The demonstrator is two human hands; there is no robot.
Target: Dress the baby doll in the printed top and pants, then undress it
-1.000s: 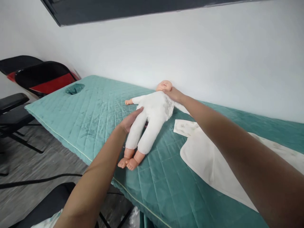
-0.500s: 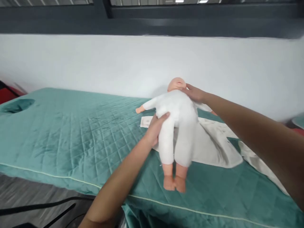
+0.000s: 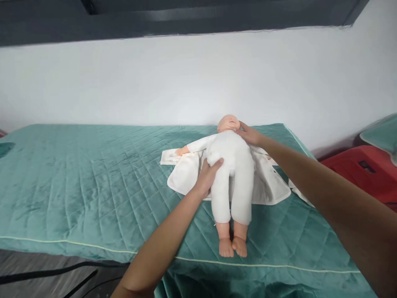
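A baby doll with a white cloth body lies on its back, feet toward me, over a spread-open cream baby jacket. My left hand grips the doll's hip on the left side, thumb across the top of the thigh. Beside the doll's head, my right hand is at the neck and cheek, its fingers partly hidden behind the head. The doll's left-side arm rests along one jacket sleeve. Most of its other arm is hidden by my right forearm.
A green quilted cover spreads over the bed against a white wall. Another cream cloth lies partly behind my right forearm. A red object stands off the right end. Black cables run at the lower left.
The doll has come down onto the jacket, with both my hands still on it. The camera view has shifted, showing more of the right end of the bed.
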